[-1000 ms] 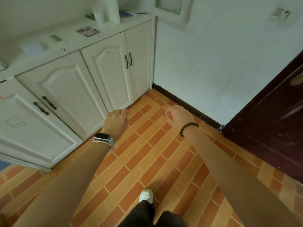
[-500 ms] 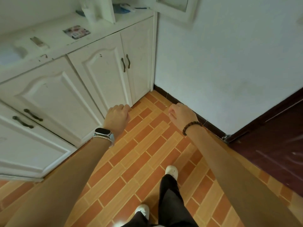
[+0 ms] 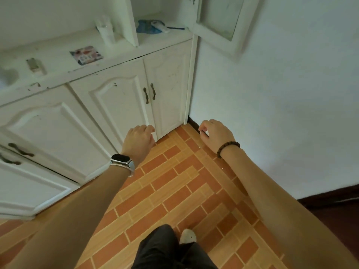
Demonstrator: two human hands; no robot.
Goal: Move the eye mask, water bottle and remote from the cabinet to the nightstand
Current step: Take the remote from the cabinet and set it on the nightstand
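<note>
The left hand and right hand reach out over the tiled floor, fingers loosely curled and holding nothing. On the cabinet, the water bottle stands at 11 o'clock. The blue eye mask lies at 12 o'clock in the open compartment, well apart from both hands.

Cabinet ledge: water bottle upright, printed card flat, blue eye mask in niche.

Arms stretched forward, left grip loosely curled, right grip loosely curled
</note>
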